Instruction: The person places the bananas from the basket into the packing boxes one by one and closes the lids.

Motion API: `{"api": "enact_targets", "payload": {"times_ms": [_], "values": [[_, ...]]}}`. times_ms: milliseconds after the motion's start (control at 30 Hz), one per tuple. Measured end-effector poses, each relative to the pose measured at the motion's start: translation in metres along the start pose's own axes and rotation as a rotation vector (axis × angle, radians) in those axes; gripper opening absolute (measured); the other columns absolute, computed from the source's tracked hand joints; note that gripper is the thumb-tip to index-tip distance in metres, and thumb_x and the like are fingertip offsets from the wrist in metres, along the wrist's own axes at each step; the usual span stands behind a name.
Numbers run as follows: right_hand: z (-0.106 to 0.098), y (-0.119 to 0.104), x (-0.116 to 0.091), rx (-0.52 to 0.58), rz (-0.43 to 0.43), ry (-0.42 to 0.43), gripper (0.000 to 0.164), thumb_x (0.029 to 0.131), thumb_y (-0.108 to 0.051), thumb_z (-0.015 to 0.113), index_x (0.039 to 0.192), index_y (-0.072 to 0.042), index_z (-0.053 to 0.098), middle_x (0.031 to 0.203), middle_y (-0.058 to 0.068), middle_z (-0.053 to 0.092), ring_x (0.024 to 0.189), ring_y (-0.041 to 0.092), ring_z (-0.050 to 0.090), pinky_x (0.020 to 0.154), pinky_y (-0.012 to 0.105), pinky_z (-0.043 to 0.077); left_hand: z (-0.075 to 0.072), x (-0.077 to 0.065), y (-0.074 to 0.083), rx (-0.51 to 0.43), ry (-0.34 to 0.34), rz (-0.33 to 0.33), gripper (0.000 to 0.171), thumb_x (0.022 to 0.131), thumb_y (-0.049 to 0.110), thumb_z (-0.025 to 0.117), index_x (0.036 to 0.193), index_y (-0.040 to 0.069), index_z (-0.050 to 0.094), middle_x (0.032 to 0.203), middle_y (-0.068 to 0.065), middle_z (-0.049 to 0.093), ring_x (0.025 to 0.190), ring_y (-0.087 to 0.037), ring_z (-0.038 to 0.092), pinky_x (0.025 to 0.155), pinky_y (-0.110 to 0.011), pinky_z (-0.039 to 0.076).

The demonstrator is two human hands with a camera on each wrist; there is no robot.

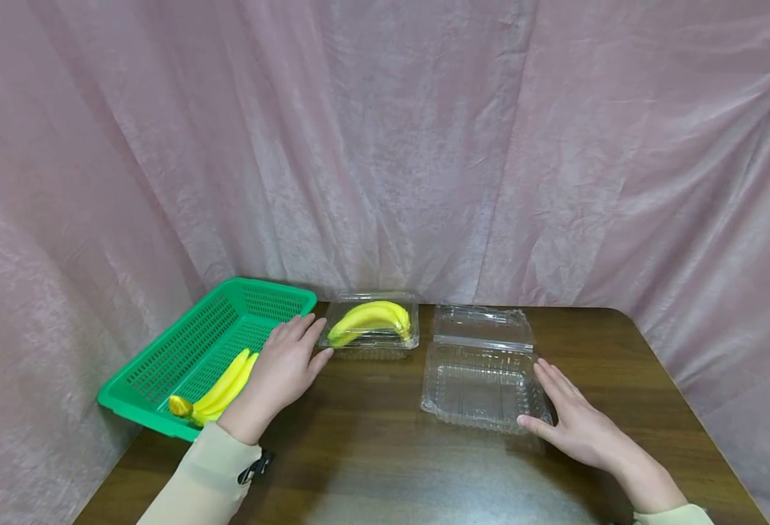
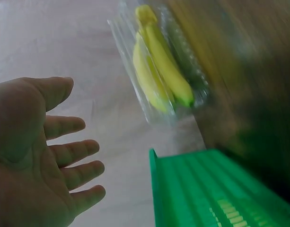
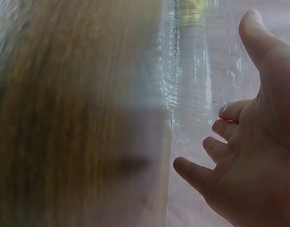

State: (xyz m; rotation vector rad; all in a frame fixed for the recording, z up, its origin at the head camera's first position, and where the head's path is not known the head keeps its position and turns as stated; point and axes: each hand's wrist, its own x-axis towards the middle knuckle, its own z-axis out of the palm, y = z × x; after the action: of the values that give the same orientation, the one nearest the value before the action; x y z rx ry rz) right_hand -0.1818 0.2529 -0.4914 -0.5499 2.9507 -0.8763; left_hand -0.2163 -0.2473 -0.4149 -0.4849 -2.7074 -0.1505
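My left hand [image 1: 286,364] hovers with extended fingers over the near right side of the green basket [image 1: 155,419], holding nothing. Inside the basket lies a bunch of yellow bananas [image 1: 224,386], partly hidden by that hand. Just beyond its fingertips, a closed clear plastic clamshell box [image 1: 413,343] has another bunch of bananas [image 1: 372,321] in it; the left wrist view shows these bananas [image 2: 166,71] too. On the right, my right hand [image 1: 578,423] is beside an unlidded clear clamshell box [image 1: 477,390], fingers straight and thumb spread at its right edge. The box's lid [image 1: 480,324] lies folded back behind it.
Everything stands on a dark brown wooden table [image 1: 372,459] with a rounded far right corner. A pink curtain [image 1: 424,146] hangs right behind the table and along both sides. The basket reaches the table's left edge.
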Motion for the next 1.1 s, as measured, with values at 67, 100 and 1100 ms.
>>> {"api": "enact_targets", "payload": {"times_ms": [67, 100, 1100], "values": [[0.000, 0.000, 0.000, -0.002, -0.003, 0.000, 0.106, 0.103, -0.057, 0.074, 0.174, 0.001, 0.022, 0.181, 0.022, 0.018, 0.162, 0.053, 0.021, 0.112, 0.082, 0.035, -0.001, -0.002, -0.006, 0.002, -0.004, -0.008, 0.061, 0.107, 0.033, 0.076, 0.155, -0.002, 0.060, 0.158, -0.028, 0.057, 0.148, -0.052, 0.051, 0.120, -0.069, 0.039], [-0.001, 0.000, 0.001, -0.004, -0.003, 0.000, 0.106, 0.103, -0.057, 0.075, 0.174, 0.001, 0.022, 0.181, 0.023, 0.018, 0.162, 0.053, 0.021, 0.112, 0.082, 0.035, -0.002, -0.003, -0.010, 0.001, -0.006, -0.013, 0.062, 0.108, 0.033, 0.076, 0.155, -0.003, 0.059, 0.158, -0.028, 0.057, 0.148, -0.052, 0.051, 0.120, -0.069, 0.039], [0.002, -0.001, 0.001, 0.000, 0.007, 0.012, 0.109, 0.101, -0.061, 0.075, 0.174, 0.001, 0.023, 0.180, 0.023, 0.019, 0.160, 0.055, 0.025, 0.109, 0.082, 0.038, -0.021, -0.018, -0.063, 0.014, -0.082, -0.135, 0.064, 0.111, 0.031, 0.069, 0.160, -0.005, 0.051, 0.161, -0.035, 0.049, 0.151, -0.059, 0.041, 0.121, -0.075, 0.031]]}}
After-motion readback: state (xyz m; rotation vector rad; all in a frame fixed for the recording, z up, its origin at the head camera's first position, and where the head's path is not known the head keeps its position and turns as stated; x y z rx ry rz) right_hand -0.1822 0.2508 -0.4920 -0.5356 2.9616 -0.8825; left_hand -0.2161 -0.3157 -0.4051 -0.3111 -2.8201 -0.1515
